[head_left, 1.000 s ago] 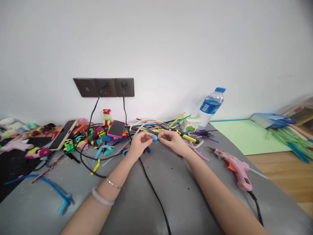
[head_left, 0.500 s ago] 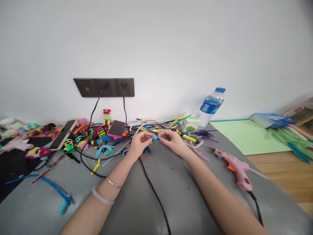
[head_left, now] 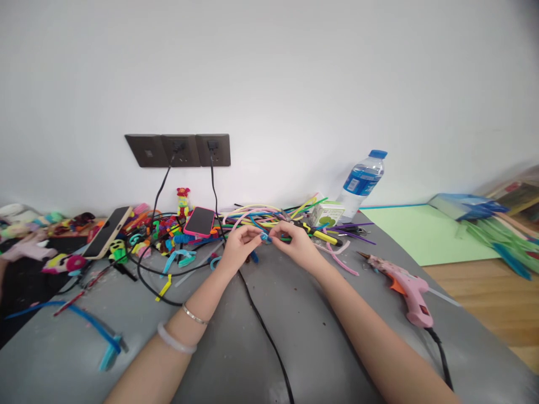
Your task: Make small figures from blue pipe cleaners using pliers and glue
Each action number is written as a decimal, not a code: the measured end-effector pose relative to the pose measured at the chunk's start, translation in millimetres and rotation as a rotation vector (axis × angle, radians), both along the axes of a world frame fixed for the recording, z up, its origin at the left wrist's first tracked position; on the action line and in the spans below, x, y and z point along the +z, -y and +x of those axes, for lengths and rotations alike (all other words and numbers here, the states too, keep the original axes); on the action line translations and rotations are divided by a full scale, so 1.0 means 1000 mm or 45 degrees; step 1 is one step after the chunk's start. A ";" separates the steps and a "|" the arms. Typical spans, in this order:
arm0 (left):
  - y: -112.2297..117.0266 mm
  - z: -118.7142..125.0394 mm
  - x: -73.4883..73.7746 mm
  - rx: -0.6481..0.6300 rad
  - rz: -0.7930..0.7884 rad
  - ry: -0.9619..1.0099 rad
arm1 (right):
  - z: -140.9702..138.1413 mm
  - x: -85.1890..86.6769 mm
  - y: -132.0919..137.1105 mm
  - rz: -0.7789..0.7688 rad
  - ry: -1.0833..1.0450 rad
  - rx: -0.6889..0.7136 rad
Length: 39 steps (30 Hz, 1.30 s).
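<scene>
Between my fingertips is a small blue piece of twisted pipe cleaner [head_left: 265, 238], light blue with a darker blue part on its right. My left hand [head_left: 242, 245] pinches it from the left, thumb and forefinger closed. From the right, my right hand [head_left: 290, 241] pinches the darker end. Much of the piece is hidden by the fingers. Just behind my hands lies a heap of long coloured pipe cleaners [head_left: 252, 211], and yellow-and-black handled pliers [head_left: 324, 235] rest to the right of my right hand.
On the right lies a pink glue gun [head_left: 410, 289] with its cord. A tilted water bottle [head_left: 362, 182] and a small box [head_left: 327, 213] stand by the wall. Black cables [head_left: 265, 331] cross the grey table. Two phones [head_left: 200, 222] and small pipe-cleaner figures [head_left: 182, 202] are at the left.
My right hand has shifted slightly left, and the fingers now cover more of the blue piece. Both hands keep their pinch. At the far left edge, part of another person's arm has appeared.
</scene>
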<state>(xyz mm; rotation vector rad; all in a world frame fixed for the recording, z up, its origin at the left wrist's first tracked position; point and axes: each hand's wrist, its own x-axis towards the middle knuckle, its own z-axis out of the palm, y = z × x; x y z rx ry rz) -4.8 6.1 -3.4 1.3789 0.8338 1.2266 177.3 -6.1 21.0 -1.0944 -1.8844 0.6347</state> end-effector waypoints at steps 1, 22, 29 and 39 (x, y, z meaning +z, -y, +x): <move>0.000 0.000 0.000 0.003 0.007 -0.002 | -0.001 0.000 0.001 0.014 0.004 0.002; 0.003 0.001 0.005 0.093 -0.077 0.156 | 0.005 -0.001 -0.004 -0.207 -0.122 0.105; 0.003 0.003 0.006 0.091 -0.133 0.230 | 0.005 -0.005 -0.006 -0.175 -0.128 0.103; 0.005 0.003 0.007 0.062 -0.180 0.208 | 0.005 -0.004 -0.006 -0.211 -0.208 0.053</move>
